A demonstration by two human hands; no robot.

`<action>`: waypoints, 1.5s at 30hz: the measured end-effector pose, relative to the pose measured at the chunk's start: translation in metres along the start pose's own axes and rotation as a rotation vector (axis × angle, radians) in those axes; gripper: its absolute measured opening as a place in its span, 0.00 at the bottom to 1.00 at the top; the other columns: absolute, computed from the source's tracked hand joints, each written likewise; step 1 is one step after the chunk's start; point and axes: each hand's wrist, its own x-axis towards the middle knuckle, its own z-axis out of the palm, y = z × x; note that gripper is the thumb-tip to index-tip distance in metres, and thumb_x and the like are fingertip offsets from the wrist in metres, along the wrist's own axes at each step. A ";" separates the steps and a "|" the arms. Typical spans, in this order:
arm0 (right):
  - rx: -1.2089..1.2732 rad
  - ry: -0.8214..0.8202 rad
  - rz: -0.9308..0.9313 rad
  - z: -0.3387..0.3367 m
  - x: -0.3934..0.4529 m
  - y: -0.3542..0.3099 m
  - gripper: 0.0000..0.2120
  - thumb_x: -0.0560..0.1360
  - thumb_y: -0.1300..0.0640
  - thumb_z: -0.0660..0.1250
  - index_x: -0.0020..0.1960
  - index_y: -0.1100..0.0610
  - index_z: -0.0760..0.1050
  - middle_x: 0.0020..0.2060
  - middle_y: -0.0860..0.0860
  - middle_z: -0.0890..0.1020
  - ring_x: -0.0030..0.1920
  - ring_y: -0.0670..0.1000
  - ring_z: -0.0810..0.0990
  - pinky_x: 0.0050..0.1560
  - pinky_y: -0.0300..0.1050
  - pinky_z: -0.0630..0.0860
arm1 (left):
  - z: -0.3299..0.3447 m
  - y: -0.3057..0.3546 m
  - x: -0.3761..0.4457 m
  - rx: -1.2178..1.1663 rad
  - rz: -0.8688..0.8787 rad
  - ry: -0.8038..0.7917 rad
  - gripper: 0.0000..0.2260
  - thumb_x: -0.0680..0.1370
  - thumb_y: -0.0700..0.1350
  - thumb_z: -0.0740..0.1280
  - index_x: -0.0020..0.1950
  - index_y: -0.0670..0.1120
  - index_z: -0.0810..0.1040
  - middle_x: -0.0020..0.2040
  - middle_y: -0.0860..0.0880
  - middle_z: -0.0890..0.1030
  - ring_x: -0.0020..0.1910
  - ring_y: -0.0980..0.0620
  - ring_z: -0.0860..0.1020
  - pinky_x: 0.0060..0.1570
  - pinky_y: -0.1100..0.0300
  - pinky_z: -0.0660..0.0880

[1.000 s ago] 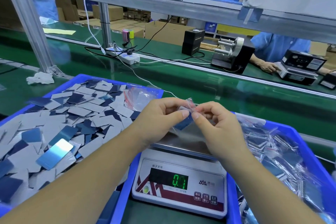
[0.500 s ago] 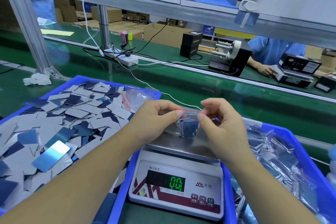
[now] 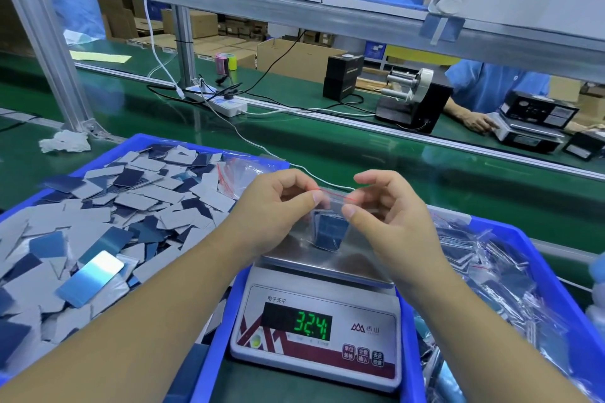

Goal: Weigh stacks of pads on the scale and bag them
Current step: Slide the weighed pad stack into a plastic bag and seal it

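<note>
A small clear zip bag [image 3: 329, 231] with a red seal line holds a stack of dark blue pads and stands on the steel pan of the white scale [image 3: 316, 334]. Its green display reads about 32.4. My left hand [image 3: 278, 203] pinches the bag's top edge at the left end. My right hand [image 3: 383, 206] pinches the same edge at the right end. A blue bin [image 3: 137, 144] on the left is full of loose grey and blue pads [image 3: 108, 216]. Another blue bin [image 3: 537, 239] on the right holds several filled bags [image 3: 484, 275].
Empty clear bags [image 3: 242, 173] lie at the left bin's far corner. A white cable [image 3: 248, 144] runs from a power strip [image 3: 217, 101] toward the scale. Across the green belt another person's hand [image 3: 479, 121] rests by a second scale [image 3: 527, 134], beside a label dispenser [image 3: 412, 98]. An aluminium post [image 3: 42, 39] stands left.
The bag with the pads has come down from the air onto the scale pan. The reading rose from about zero to about 32.4. My hands have moved apart along the bag's top edge.
</note>
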 end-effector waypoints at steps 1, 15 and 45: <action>0.000 -0.007 -0.003 0.001 0.000 0.001 0.14 0.68 0.55 0.72 0.51 0.42 0.77 0.39 0.45 0.83 0.42 0.46 0.81 0.46 0.40 0.77 | 0.001 0.000 0.000 -0.008 -0.010 -0.009 0.10 0.78 0.41 0.69 0.39 0.53 0.82 0.44 0.48 0.87 0.45 0.48 0.83 0.48 0.57 0.77; 0.051 0.015 0.005 0.005 0.000 0.003 0.11 0.67 0.55 0.72 0.46 0.42 0.77 0.36 0.44 0.80 0.39 0.45 0.78 0.43 0.39 0.76 | 0.006 0.003 -0.004 -0.021 -0.013 -0.031 0.03 0.77 0.37 0.72 0.43 0.41 0.82 0.40 0.44 0.83 0.41 0.51 0.78 0.46 0.57 0.75; 0.168 -0.061 0.061 0.008 -0.003 0.000 0.11 0.67 0.60 0.72 0.45 0.46 0.78 0.34 0.46 0.80 0.39 0.48 0.78 0.44 0.45 0.77 | 0.007 0.006 -0.008 -0.046 -0.094 -0.119 0.03 0.72 0.45 0.70 0.38 0.49 0.79 0.33 0.50 0.75 0.33 0.50 0.70 0.38 0.54 0.68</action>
